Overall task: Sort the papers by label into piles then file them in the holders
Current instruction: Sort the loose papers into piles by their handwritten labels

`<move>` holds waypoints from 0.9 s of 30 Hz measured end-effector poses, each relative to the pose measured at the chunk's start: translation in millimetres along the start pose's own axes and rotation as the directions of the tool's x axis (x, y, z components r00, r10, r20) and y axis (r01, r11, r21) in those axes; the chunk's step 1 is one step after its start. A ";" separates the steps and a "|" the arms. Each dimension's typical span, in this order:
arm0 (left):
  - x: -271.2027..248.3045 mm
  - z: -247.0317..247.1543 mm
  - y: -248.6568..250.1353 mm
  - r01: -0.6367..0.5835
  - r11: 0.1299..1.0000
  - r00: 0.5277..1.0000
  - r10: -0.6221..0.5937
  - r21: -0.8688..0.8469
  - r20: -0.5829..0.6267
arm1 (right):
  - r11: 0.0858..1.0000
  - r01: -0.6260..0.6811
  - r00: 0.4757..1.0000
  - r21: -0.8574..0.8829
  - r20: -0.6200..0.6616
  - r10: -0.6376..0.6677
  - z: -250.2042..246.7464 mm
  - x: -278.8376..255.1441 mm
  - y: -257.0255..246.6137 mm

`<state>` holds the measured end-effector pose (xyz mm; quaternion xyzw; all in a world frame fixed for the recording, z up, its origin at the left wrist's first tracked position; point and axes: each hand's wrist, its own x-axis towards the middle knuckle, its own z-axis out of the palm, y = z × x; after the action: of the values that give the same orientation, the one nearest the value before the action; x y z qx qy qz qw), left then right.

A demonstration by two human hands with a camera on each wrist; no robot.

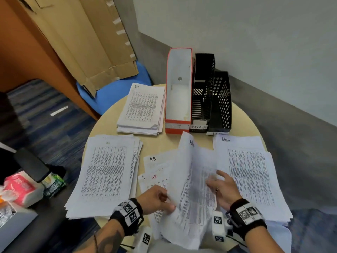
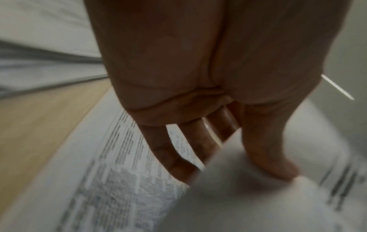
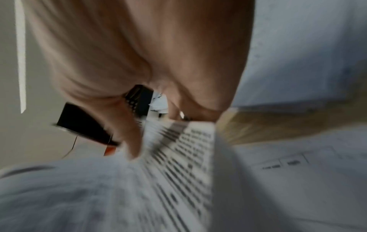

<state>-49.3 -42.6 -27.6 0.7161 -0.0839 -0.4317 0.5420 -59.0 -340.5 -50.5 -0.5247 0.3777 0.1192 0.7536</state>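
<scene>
On the round bench point(image 1: 158, 143), sorted piles lie fanned around the person: an HR pile point(image 1: 107, 170) at the left, an Admin pile point(image 1: 249, 172) at the right, an IT pile point(image 1: 142, 108) at the back, each within reach of the middle. Behind stand three holders point(image 1: 197, 92), marked IT, ADMIN and what seems HR, all without papers, so filing has likely not begun. At the near centre, unsorted sheets point(image 1: 156, 172) await. An Admin sheet point(image 1: 193, 181) rises from them, blurred. The left hand point(image 1: 156, 199) pinches its near edge, thumb over, fingers point(image 2: 172, 158) beneath, to peel it free. The right hand point(image 1: 224, 189) lies loose and spread upon it, probably guiding it toward the Admin pile.
</scene>
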 end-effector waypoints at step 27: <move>27.7 -26.6 -31.7 0.466 0.518 0.856 -0.058 0.717 -0.515 | 0.668 -0.055 0.889 -0.743 -0.341 -0.306 -134.5 3.9 -114.4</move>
<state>-24.4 -27.6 -68.1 0.9638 -0.0415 -0.2523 0.0750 -50.1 -508.0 4.8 -0.8205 0.4184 0.0857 0.3799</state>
